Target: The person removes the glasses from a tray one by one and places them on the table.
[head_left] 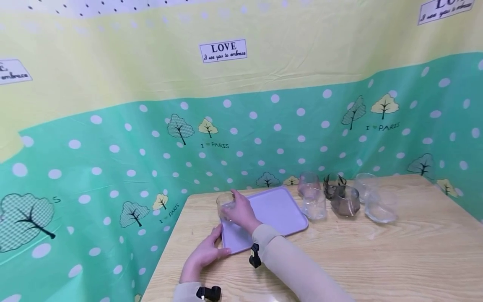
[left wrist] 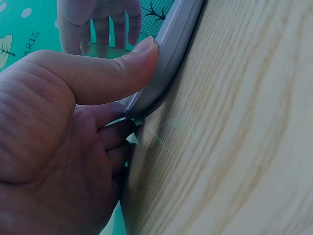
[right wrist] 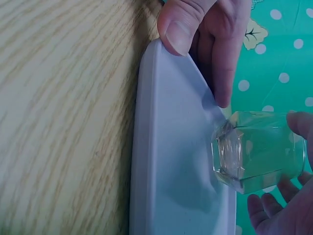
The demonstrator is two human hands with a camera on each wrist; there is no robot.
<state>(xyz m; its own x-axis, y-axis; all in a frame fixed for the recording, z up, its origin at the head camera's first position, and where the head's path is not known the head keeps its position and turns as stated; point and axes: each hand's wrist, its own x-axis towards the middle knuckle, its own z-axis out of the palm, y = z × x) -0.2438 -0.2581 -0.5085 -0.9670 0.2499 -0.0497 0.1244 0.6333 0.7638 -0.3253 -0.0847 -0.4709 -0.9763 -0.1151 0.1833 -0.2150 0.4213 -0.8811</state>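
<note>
A pale lilac rectangular tray [head_left: 273, 212] lies on the wooden table. My left hand [head_left: 205, 253] holds its near left corner, the thumb [left wrist: 139, 63] on the rim and the other fingers along the side. My right hand [head_left: 241, 212] grips a clear faceted drinking glass [right wrist: 259, 152] by its upper part, at the left end of the tray. The glass has its base toward the tray surface [right wrist: 183, 147]; I cannot tell whether the two touch. Nothing shows inside the glass.
Several glasses stand to the right of the tray, among them a smoky dark one [head_left: 346, 202], a pinkish one [head_left: 308, 181] and a clear one [head_left: 314, 205]. A patterned green and yellow curtain [head_left: 241, 159] hangs behind the wooden table [head_left: 358, 260].
</note>
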